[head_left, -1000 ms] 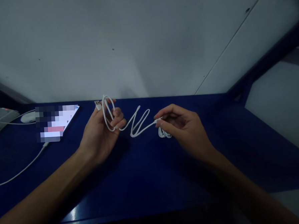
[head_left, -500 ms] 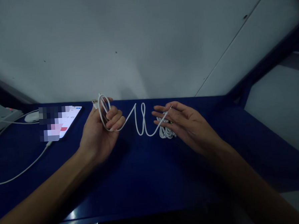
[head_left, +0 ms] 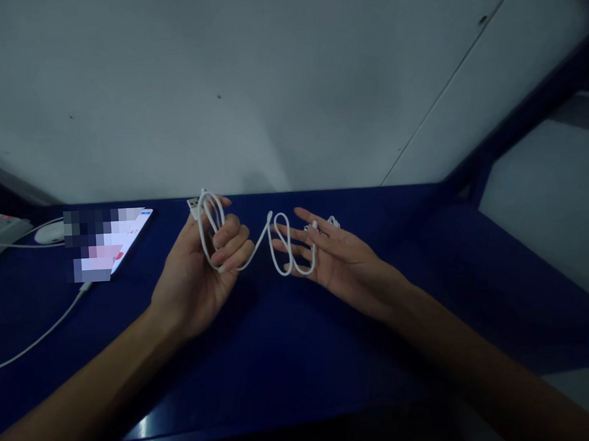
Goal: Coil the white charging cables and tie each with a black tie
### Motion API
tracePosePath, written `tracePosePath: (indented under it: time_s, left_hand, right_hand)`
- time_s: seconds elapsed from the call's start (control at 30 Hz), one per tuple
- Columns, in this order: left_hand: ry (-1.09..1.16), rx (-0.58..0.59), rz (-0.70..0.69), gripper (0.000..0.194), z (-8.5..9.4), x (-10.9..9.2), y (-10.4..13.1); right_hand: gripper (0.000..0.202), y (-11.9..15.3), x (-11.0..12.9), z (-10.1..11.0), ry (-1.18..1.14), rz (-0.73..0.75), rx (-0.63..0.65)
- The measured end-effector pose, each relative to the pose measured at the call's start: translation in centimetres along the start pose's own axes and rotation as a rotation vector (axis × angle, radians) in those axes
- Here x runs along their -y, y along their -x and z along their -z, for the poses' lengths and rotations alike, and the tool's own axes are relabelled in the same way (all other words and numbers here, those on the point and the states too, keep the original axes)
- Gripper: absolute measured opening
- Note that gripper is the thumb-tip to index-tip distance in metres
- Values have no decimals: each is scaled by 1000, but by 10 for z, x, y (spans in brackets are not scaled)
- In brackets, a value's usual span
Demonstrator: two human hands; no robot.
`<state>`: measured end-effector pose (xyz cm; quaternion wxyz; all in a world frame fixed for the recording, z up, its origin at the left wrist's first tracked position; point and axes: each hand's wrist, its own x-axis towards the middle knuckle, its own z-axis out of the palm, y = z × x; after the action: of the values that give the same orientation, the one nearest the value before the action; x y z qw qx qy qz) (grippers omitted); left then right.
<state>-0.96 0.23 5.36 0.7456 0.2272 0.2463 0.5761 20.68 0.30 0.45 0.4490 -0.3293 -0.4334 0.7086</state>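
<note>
Blue table, left hand curled around cable

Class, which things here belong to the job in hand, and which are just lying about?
In use:
White USB cable, looped in left hand, end at right hand

Probably just lying about:
Phone with plugged-in cable
Rounded white object
White bundle beyond right hand, partly hidden

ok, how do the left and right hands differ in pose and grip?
The left hand has its fingers curled in; the right hand has them spread.
The left hand holds coiled loops of the white cable; at the right hand, one cable end meets the thumb.
Shared: both are over the blue table.
</note>
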Motion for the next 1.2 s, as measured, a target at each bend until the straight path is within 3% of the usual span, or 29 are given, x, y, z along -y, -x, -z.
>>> tracePosePath:
  time_s: [0.3, 0.6, 0.77, 1.0, 1.2]
  left_hand:
    - [-45, -7, -5, 33, -3, 2, 0]
    - [-52, -8, 30, 33, -3, 5, 1]
    - [-94, 9, 7, 32, -1, 7, 0]
    - [-334, 11, -48, 28, 3, 17, 0]
    - [-517, -46, 8, 19, 10, 19, -1]
  right_hand:
    - [39, 4, 4, -4, 111, 14, -1]
    - [41, 6, 3, -1, 52, -109, 34]
    - [35, 6, 0, -2, -7, -103, 50]
    - [32, 9, 3, -5, 4, -61, -8]
    - [30, 10, 8, -5, 92, -53, -48]
